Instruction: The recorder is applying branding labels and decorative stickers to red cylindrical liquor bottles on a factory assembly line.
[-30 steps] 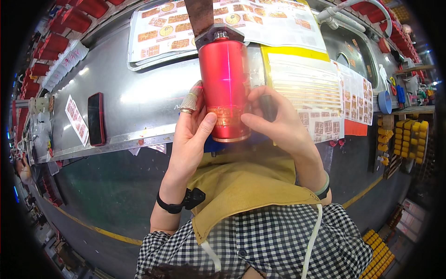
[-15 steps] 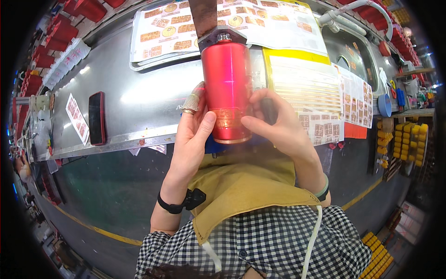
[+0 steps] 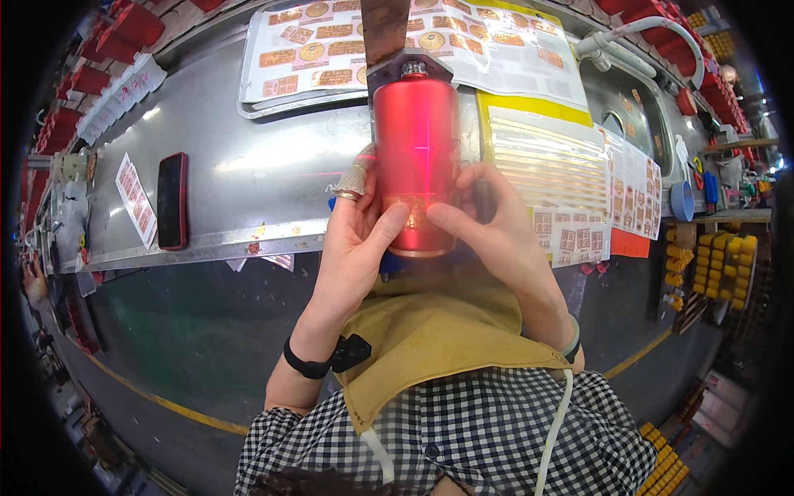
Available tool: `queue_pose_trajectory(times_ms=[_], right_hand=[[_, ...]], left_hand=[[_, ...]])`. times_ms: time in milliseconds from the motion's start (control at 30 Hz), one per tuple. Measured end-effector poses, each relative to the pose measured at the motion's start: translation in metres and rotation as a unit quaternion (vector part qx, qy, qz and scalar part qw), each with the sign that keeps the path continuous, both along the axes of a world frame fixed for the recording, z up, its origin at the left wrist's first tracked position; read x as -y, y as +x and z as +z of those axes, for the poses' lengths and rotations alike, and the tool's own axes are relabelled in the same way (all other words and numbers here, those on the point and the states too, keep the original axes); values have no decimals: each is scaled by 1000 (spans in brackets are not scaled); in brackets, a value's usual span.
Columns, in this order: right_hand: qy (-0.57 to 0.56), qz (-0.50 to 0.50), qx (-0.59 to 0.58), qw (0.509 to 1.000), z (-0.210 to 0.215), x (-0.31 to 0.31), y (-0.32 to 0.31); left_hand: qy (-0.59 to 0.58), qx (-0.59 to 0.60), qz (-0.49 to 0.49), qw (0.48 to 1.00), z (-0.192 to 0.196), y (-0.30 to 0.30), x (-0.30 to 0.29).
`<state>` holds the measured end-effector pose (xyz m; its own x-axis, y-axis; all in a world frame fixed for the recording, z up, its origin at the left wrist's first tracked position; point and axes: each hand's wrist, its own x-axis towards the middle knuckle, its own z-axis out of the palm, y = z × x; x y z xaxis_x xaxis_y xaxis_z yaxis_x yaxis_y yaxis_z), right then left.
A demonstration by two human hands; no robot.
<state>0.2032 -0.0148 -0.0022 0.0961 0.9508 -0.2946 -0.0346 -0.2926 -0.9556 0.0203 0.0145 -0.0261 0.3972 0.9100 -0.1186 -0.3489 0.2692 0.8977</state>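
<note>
A shiny red bottle [image 3: 413,140] lies with its neck away from me, set against a dark metal holder [image 3: 409,66]. Thin bright pink lines of light cross on its surface. On its lower part sits a gold-coloured decal [image 3: 416,212]. My left hand [image 3: 361,236] cups the bottle's left side, its thumb pressing the decal's left part; a finger wears a whitish wrap. From the other side, my right hand [image 3: 500,219] holds the bottle with curled fingers, thumb on the decal's right part. The fingertips behind the bottle are hidden.
Decal sheets [image 3: 331,50] lie on a tray behind the bottle. To the right are a yellow-edged sheet of gold strips [image 3: 550,153] and a sink [image 3: 637,107] with a pale faucet [image 3: 616,35]. A phone [image 3: 172,201] and a decal strip [image 3: 136,201] rest on the metal bench at left.
Both thumbs have come closer together over the decal, the left one sliding right onto it. The view has shifted slightly, so the bottle and bench appear further right.
</note>
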Motion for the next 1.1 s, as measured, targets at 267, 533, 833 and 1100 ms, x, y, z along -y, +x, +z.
queue_pose_trajectory(times_ms=[267,533,833,1100], right_hand=[[7,0,36,999,-3,1,0],[-17,-11,3,1000,1,-2,-1],[-5,-6,3,1000,-1,-1,-2],[-16,-10,-5,1000,-2,0,-2]], left_hand=[[-8,0,15,1000,0,2,3],[-11,-4,16,1000,-3,1,3],[6,-1,4,1000,-4,-2,2],[-67,38,16,997,-3,-4,-3]])
